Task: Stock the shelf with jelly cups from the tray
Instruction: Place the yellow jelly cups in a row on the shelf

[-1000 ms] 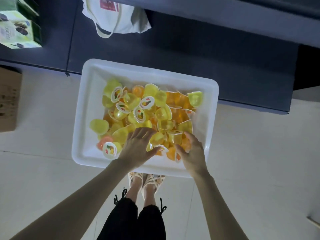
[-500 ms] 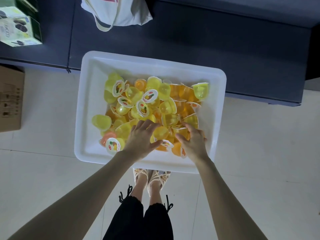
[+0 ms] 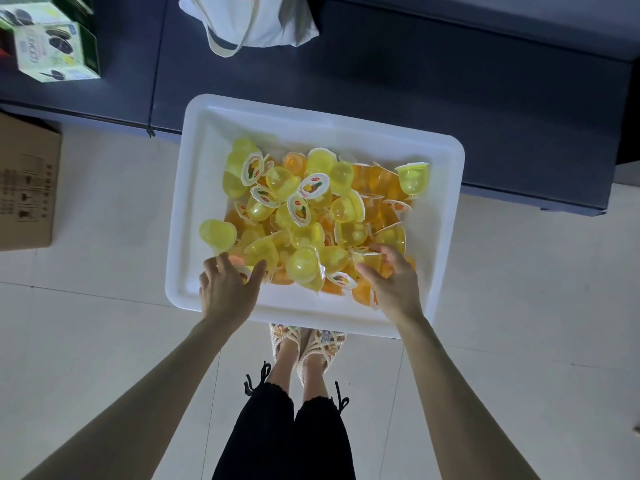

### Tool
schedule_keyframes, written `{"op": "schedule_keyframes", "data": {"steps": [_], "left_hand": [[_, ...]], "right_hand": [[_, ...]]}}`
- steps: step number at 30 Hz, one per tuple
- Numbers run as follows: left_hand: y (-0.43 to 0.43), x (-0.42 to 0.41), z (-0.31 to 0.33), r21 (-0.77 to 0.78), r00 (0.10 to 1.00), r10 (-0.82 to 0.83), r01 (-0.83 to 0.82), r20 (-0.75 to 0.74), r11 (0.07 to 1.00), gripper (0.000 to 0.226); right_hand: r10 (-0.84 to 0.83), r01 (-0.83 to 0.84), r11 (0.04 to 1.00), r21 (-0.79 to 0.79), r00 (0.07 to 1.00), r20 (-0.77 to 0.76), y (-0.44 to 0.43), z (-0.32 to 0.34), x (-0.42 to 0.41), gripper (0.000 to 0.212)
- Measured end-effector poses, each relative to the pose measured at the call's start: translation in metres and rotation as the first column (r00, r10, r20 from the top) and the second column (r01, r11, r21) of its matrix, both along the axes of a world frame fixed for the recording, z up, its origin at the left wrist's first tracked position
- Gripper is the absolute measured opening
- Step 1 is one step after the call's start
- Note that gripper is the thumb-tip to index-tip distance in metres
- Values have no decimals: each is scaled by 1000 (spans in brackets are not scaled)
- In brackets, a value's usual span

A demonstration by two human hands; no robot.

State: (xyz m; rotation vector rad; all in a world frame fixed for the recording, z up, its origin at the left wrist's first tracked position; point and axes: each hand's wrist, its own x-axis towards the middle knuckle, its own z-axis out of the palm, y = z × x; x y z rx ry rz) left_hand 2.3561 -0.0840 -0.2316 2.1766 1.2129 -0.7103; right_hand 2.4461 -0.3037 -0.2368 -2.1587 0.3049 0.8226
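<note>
Bends over the tray [image 3: 194,202], set against the shelf [image 3: 450,98] for short reaches. Pinches an orange cup [image 3: 373,262] from the heaped jelly cups [image 3: 294,209] with the right hand [image 3: 394,285] — spreads the left hand [image 3: 227,289] over the heap's edge, grip unclear.
</note>
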Motion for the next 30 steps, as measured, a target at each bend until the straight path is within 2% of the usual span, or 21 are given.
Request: {"op": "schedule_keyframes", "data": {"steps": [5,10,14,17,23,28,30], "left_hand": [[5,12,-7,-55,982,74,-84,-173,995,66],[7,18,-10,-164,959,-9,-39,-283,986,50],[1,24,-9,-377,975,52,-132,-215,917,59],[-5,20,-5,-339,989,67,-110,-136,934,45],[-1,12,14,-259,961,273,-253,44,932,48],[-3,6,39,-297,912,386,-334,136,894,40],[-5,5,53,-367,862,487,-412,140,834,31]], "right_hand": [[-84,83,993,84,996,4,1,7,-4,30],[-74,75,992,98,997,-15,2,10,-3,32],[-83,85,992,94,996,-18,1,13,-5,33],[-98,99,992,84,995,-13,0,17,-8,33],[-158,159,978,133,987,-18,1,20,-16,34],[-157,159,973,166,987,-26,5,39,-17,32],[-130,130,978,162,992,-11,7,53,-16,36]]}}
